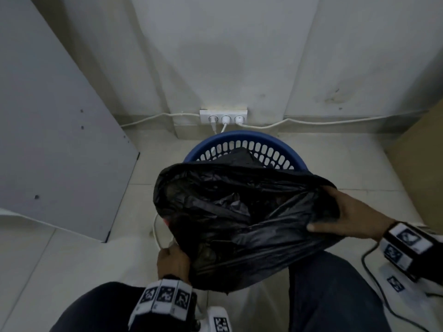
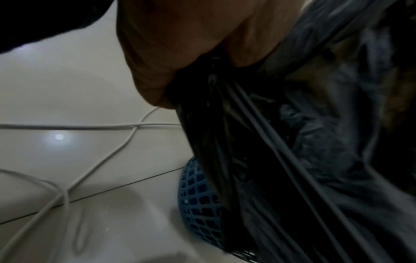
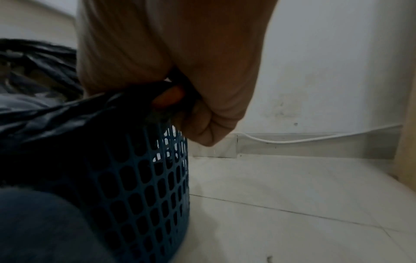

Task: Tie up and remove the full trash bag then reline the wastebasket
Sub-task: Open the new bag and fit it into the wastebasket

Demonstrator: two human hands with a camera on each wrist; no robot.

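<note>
Two hands lift the mouth of a black trash bag (image 1: 242, 212) at a blue mesh wastebasket (image 1: 242, 140) standing on a pale tiled floor (image 1: 72, 248). On the near side, the left hand (image 1: 172, 262) has its grip closed around a gathered bunch of the bag's rim; on the far right, the right hand (image 1: 352, 216) pinches the opposite edge, fingers curled over the plastic and thumb pressed beneath. Between them the mouth hangs open and untied, while the bag's body sits inside the wastebasket, as both wrist views show.

Risks appear plain from here. Thin film stretched between two grips could tear if pulled hard, and an untied mouth could spill its contents if the bag tips. White cables (image 2: 94, 127) trail across the floor just beside the wastebasket's base and could snag the bag, or be tugged, once it comes out. Whether the load is heavy cannot be told.

Behind the wastebasket, a white wall outlet (image 1: 223, 116) with three plugs sits low on a stained, off-white wall (image 1: 227, 56). A grey panel (image 1: 48, 128) leans at left; the person's dark trouser legs (image 1: 330, 295) frame the foreground.
</note>
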